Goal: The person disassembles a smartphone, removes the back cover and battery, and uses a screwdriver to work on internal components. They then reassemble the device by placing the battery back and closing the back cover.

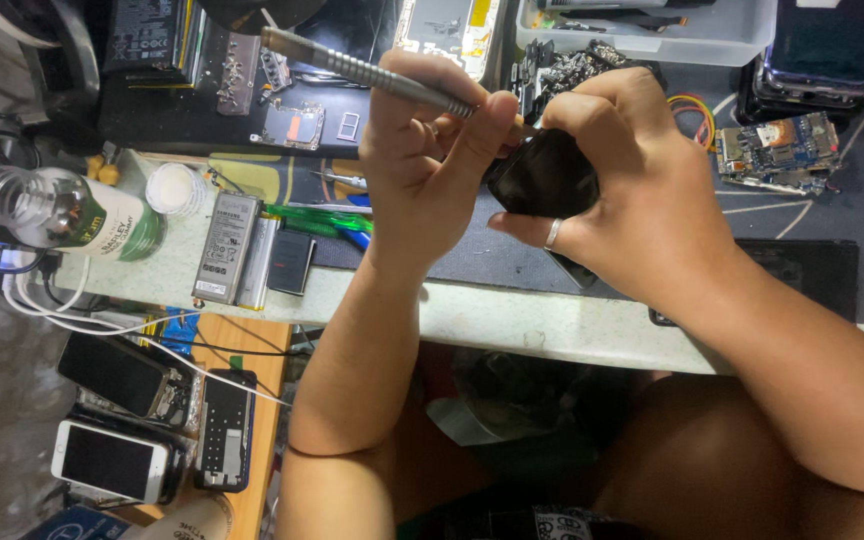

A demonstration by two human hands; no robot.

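Taking the pale worktop as the landmark and going from its left end: a clear glass bottle with a green label lies on its side there, with a white round cap just beside it. Next along, near the front edge, lies a flat silver rectangular phone battery. Below that end of the worktop, several phones sit on a wooden shelf, one of them a white phone with a dark screen.

Above the middle of the worktop, the left hand is closed around a knurled grey metal precision screwdriver, thumb and fingers wrapped tight on the shaft, the handle slanting up to the left. The tip is hidden where it meets the work.

Just to its right, the right hand, a ring on one finger, is clasped firmly around a small black rounded device, held in the air above the worktop's front edge.

To my eye, this goes best with the driver kept square to the screw, light pressure, and the device braced steady in the right hand's palm.

Towards the far right of the worktop lies a blue circuit board.
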